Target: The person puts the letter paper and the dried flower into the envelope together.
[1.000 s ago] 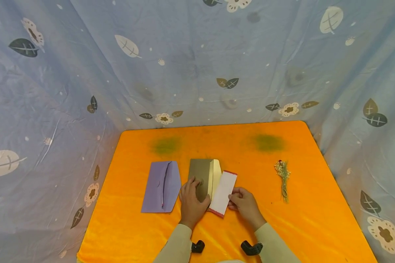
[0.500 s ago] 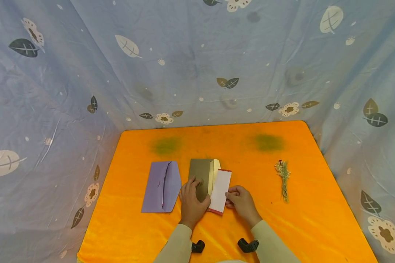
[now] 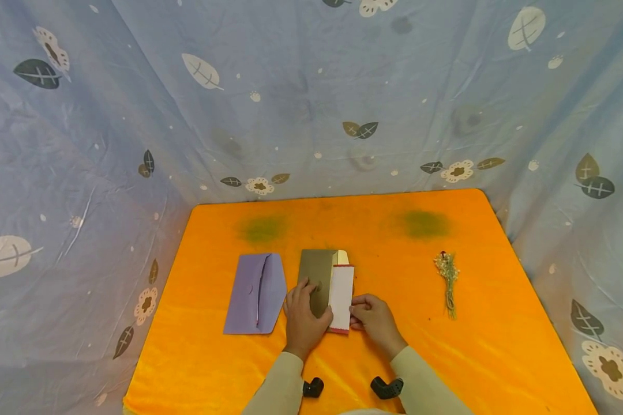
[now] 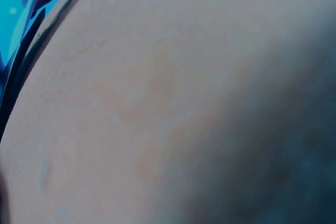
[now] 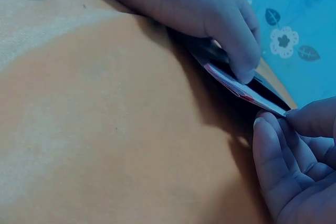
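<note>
A person's right hand (image 3: 375, 324) pinched the outer long edge of a white card (image 3: 342, 295) between thumb and fingertips, with no gap left around the paper, above an orange cloth (image 3: 394, 265). The card, trimmed in red at both short ends, lay directly left of those fingertips, its long axis running away from the person and close to parallel with the open side of a brown envelope (image 3: 315, 265). That open side faced right, toward the card, which overlapped the pale flap (image 3: 344, 257). Whether the card's inner edge had slipped under the envelope's lip could not be made out.

The left hand (image 3: 304, 324) rested on the envelope with fingers loosely spread, pressing it rather than closed around it, the thumb reaching to the card's inner edge. The right hand had the actual hold; the left was close by on the opposite side. The left wrist camera caught mostly blurred cloth.

A second earlier, the card had slanted with its far end leaning right, well out over the flap; by this moment it had straightened and moved left, the right hand shifting with it, while the left hand held nearly the same place. A purple envelope (image 3: 243, 305) on the left and a bunch of dried flowers (image 3: 447, 276) on the right lay as they had.
</note>
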Demonstrator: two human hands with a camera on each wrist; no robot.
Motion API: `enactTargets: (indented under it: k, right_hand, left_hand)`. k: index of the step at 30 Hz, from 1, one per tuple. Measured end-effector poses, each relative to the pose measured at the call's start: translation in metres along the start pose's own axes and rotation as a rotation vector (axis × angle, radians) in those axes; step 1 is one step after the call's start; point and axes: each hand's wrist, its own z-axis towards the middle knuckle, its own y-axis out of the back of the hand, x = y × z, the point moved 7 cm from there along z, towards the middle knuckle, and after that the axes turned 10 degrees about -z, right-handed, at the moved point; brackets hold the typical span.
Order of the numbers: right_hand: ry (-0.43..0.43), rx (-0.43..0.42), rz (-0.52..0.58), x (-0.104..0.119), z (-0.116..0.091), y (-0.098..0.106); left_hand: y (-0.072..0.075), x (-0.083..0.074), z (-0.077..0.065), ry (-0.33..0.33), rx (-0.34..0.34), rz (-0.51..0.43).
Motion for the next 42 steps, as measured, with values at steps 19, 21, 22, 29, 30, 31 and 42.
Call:
enactTargets:
  k: [19,21,22,29,30,31,42]
  right_hand:
    - [0.000,0.028,-0.001,0.000,-0.001,-0.009]
    - [0.000,0.032,-0.005,-0.001,-0.001,-0.010]
    - [-0.001,0.036,-0.008,-0.002,0.000,-0.010]
    - [0.008,0.054,-0.010,-0.002,-0.001,-0.013]
    - [0.010,0.055,-0.006,-0.002,-0.001,-0.013]
    - [0.009,0.056,-0.005,-0.002,-0.001,-0.014]
    - [-0.011,0.056,0.015,0.001,-0.002,-0.016]
  left_hand:
    - [0.000,0.001,0.000,0.025,0.023,-0.014]
    - [0.000,0.002,0.000,0.040,0.031,-0.015]
    - [0.000,0.002,0.000,0.045,0.033,-0.013]
    - [-0.001,0.000,-0.001,0.017,0.018,0.000]
    - [-0.001,0.000,0.000,0.015,0.018,0.002]
    - [-0.001,0.000,0.000,0.015,0.017,0.002]
    - [0.000,-0.001,0.000,0.021,0.010,0.007]
